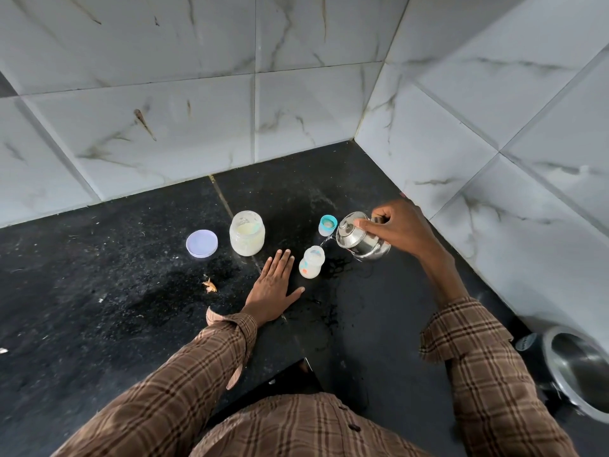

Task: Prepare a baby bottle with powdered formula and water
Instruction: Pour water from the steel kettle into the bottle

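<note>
A small clear baby bottle [311,262] stands open on the black counter [99,275]. My right hand [397,227] grips the handle of a steel kettle [361,240], with a finger on its lid. The kettle is tilted left and a thin stream of water runs from its spout into the bottle's mouth. My left hand [275,285] lies flat on the counter just left of the bottle, fingers straight, not touching it. The bottle's teal-ringed cap [327,224] stands behind it. An open jar of pale formula powder [247,233] is to the left, its white lid [201,243] beside it.
Marble-tiled walls meet in a corner behind and to the right of the kettle. Spilled water spots the counter around the bottle. A brown scrap [209,285] lies to the left. A steel pot [580,371] sits at the lower right, past the counter's front edge.
</note>
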